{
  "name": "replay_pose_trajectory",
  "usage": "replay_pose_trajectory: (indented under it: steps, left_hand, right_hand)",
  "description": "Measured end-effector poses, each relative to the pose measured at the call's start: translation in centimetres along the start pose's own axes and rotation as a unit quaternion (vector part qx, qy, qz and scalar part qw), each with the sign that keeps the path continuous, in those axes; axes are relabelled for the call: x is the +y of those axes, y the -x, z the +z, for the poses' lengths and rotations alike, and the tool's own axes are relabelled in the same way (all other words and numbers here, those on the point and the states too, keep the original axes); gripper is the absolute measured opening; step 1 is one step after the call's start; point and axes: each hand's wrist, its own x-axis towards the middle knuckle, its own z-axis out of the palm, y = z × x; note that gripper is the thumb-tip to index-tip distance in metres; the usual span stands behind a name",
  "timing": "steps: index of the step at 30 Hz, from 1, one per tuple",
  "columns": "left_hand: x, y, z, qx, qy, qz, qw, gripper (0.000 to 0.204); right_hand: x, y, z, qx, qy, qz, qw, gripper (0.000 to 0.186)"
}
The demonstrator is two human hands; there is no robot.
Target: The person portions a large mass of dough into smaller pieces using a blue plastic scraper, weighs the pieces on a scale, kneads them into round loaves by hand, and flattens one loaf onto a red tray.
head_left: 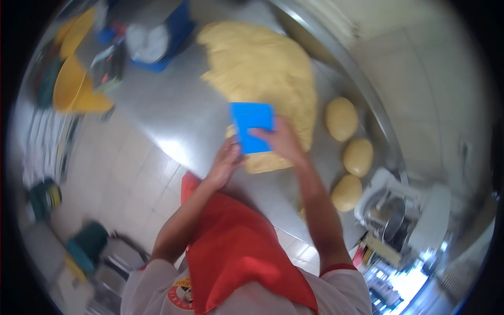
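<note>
A large slab of yellow dough (262, 68) lies spread on the metal table, its narrow end toward me. My right hand (283, 139) is closed on a blue dough scraper (253, 116), with the thumb laid across its face. The scraper is over the near part of the dough and hides some of it. My left hand (227, 161) is beside the scraper's lower left corner, at the dough's near left edge. Its fingers stretch forward, look open and are partly hidden by the scraper.
Three round dough balls (342, 119) sit along the right of the metal table (157, 107). A white kitchen scale with a metal bowl (375, 202) stands at the near right. At the far left are a blue-and-white dial scale (148, 43) and a yellow container (69, 84).
</note>
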Motion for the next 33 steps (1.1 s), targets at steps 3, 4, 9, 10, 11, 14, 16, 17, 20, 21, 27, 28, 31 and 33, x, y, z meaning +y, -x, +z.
replay_pose_trajectory:
  steps: [3,4,9,10,11,14,16,17,20,21,27,28,31,33]
  left_hand:
    - [3.5,-1.8,0.1,-0.013,-0.096,0.087,0.991,0.036]
    - [4.9,-2.7,-0.9,-0.016,-0.169,0.115,0.979,0.034]
    - [8.7,-9.5,-10.4,0.079,-0.525,0.213,0.821,0.038]
    - [9.2,-10.3,-12.0,0.093,-0.574,0.244,0.776,0.042]
    - [9.5,-10.8,-13.2,0.116,-0.634,0.258,0.72,0.039]
    - [10.6,-11.5,-14.8,0.129,-0.704,0.28,0.64,0.038]
    - [11.1,-12.1,-15.9,0.123,-0.719,0.286,0.622,0.04]
    - [11.6,-12.9,-16.7,0.136,-0.735,0.281,0.602,0.044]
    - [10.6,-11.6,-11.7,0.237,-0.783,0.245,0.52,0.056]
    - [10.5,-11.3,-10.4,0.258,-0.778,0.268,0.507,0.058]
    - [9.3,-9.8,-3.8,0.06,-0.675,0.427,0.599,0.054]
    - [8.7,-9.4,-2.7,0.03,-0.659,0.439,0.61,0.052]
    - [6.4,-7.0,0.9,0.021,-0.644,0.449,0.619,0.046]
    - [4.6,-5.1,1.2,0.033,-0.645,0.441,0.623,0.044]
  right_hand:
    - [2.4,0.2,4.4,0.051,0.027,0.026,0.998,0.032]
    - [3.3,1.1,5.9,0.133,0.034,0.003,0.99,0.036]
    - [7.3,9.7,7.2,0.223,-0.01,0.064,0.973,0.047]
    - [8.8,11.8,7.7,0.249,-0.028,0.111,0.962,0.045]
    - [10.3,13.8,8.3,0.271,-0.047,0.155,0.949,0.043]
    - [12.5,20.6,9.9,0.365,-0.04,0.247,0.897,0.037]
    - [13.1,25.1,10.1,0.457,-0.027,0.294,0.839,0.03]
    - [14.9,27.5,10.2,0.541,-0.112,0.297,0.779,0.025]
    - [15.8,33.0,7.7,0.766,-0.229,0.327,0.504,0.037]
    - [15.9,34.1,6.4,0.767,-0.298,0.349,0.449,0.058]
    - [19.3,32.9,2.5,0.618,-0.564,0.227,0.498,0.052]
    - [21.2,33.3,3.1,0.603,-0.569,0.226,0.511,0.052]
    - [23.7,33.2,2.9,0.666,-0.475,0.162,0.552,0.039]
    - [21.9,32.2,1.7,0.655,-0.535,0.152,0.511,0.037]
